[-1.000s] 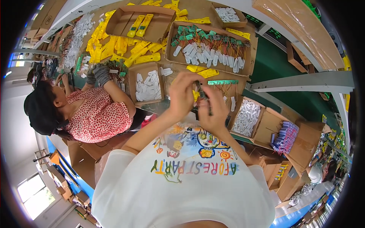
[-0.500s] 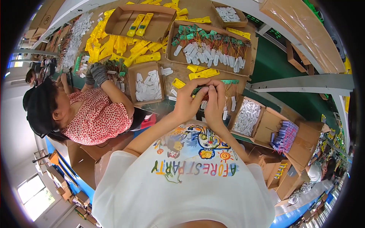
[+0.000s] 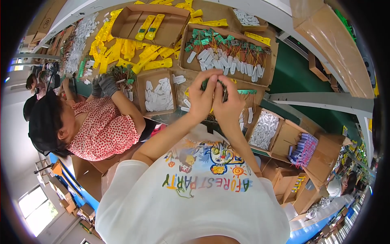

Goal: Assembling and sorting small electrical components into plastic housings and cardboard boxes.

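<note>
Over the front edge of the bench, my left hand (image 3: 203, 96) and my right hand (image 3: 228, 106) meet, fingers curled and thumbs close together. Between them is a small green circuit board (image 3: 206, 86), mostly hidden by the fingers. Just beyond lies a shallow cardboard box (image 3: 268, 75) with green boards wired to white plastic strips (image 3: 219, 61). Right of my hands, another green board (image 3: 246, 92) with wires and white strips rests on the bench. An open carton of white plastic pieces (image 3: 158, 97) stands to the left.
Yellow plastic housings (image 3: 156, 64) are heaped at the far left, beside a tray (image 3: 172, 30) holding two more. On my left a co-worker's grey-gloved hands (image 3: 106, 84) handle wired boards. Rightward are a box of small white parts (image 3: 264, 129), purple cylinders (image 3: 302, 149) and a metal frame bar (image 3: 325, 101).
Both hands have risen slightly and turned, still together around the board. My view has shifted a little. The co-worker's gloved hands have moved slightly.
</note>
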{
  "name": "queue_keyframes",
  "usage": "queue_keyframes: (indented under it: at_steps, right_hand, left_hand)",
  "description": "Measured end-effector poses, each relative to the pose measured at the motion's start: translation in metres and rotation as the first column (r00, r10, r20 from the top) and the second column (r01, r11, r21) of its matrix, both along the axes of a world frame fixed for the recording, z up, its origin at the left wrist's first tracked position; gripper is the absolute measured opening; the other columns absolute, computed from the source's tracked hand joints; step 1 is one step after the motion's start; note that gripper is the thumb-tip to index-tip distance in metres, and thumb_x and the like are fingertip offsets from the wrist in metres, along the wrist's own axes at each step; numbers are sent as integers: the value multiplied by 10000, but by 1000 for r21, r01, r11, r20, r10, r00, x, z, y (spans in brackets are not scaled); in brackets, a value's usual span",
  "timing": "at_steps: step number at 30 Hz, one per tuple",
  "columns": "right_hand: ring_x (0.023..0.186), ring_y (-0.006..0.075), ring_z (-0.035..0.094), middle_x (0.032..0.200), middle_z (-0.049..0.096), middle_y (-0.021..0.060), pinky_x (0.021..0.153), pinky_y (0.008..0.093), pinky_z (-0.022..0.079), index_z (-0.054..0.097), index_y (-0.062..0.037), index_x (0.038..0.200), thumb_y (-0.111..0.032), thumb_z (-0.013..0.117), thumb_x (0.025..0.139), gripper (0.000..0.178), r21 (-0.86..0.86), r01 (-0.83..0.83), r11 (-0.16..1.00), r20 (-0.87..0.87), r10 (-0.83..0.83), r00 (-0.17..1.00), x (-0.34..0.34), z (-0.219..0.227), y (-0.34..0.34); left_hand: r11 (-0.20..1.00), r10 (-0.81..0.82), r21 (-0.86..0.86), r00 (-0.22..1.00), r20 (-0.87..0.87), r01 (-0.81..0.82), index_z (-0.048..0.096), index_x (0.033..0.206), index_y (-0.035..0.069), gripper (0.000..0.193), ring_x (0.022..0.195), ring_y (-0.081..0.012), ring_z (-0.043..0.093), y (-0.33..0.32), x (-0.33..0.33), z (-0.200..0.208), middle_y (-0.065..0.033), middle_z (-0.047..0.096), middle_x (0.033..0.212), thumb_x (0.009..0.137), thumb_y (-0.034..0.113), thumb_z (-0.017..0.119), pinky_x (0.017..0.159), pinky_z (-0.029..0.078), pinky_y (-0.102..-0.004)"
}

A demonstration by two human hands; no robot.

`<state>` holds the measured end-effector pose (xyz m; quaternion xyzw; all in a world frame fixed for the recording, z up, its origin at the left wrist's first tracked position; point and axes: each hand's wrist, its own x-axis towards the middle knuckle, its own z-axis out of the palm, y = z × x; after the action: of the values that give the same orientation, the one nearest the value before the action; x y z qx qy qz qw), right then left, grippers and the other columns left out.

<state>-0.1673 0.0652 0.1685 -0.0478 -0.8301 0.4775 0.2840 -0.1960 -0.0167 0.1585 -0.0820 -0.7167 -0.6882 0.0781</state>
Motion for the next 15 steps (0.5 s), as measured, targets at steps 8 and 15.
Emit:
queue_keyframes:
  at_steps: [8,15]
  right_hand:
    - [851,135,587,897,620,102,675,261,466,559,-3,1078,-165,633,815,318,-176,-245,953,233,282,931,-212,-115,102]
    - [794,243,625,906,640,95,677,316,489,614,-81,1011,-180,612,815,220,78,-61,995,153,49,987,-74,-123,114]
  left_hand:
    - [830,-558,181,794,242,528,600,1079,14,322,885,-143,572,-10,-199,-46,-74,612,987,806,173,665,775,457,-247]
    - [964,230,-165,966,118,-209,573,1073,14,262,869,-129,589,-129,-84,-96,-65,628,974,815,59,575,765,471,-245]
